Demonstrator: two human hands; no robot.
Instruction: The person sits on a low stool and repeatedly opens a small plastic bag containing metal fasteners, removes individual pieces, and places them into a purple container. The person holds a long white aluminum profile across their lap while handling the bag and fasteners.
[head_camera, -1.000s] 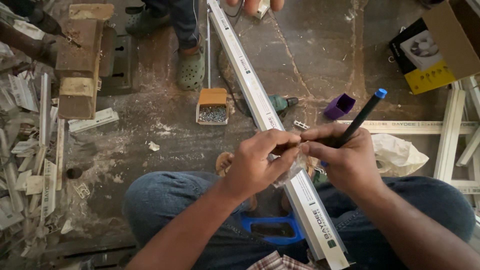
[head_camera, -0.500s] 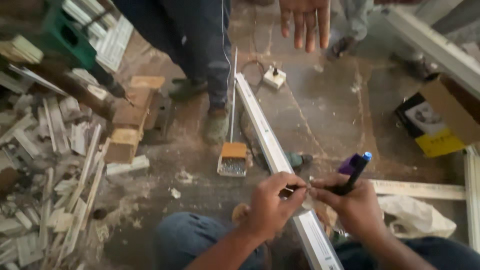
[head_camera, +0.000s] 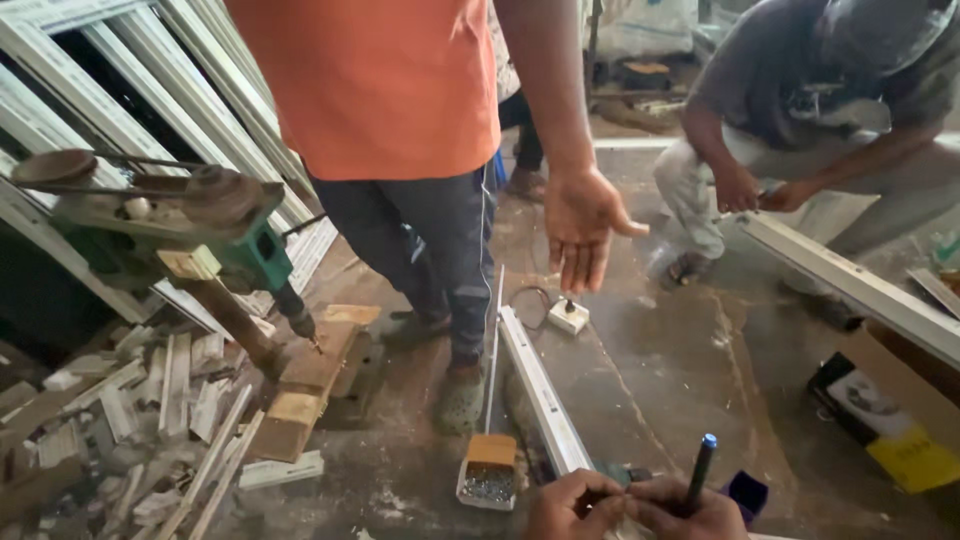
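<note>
Dusty workshop floor (head_camera: 660, 370). My left hand (head_camera: 572, 503) pinches the white frame profile (head_camera: 540, 395); my right hand (head_camera: 690, 512), fingers clamped, grips a blue-capped pen (head_camera: 699, 470). Open cardboard box with yellow package (head_camera: 885, 410) at right.

Soft, even daylight fills the room, brightest far beyond the fingers (head_camera: 600, 497) at the top edge. Shadows on the floor (head_camera: 680, 370) are faint, and there's slight motion blur throughout, with stretching toward the frame's edges.

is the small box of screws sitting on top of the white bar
No, the box sits on the floor left of the bar, beside it rather than on it.
</note>
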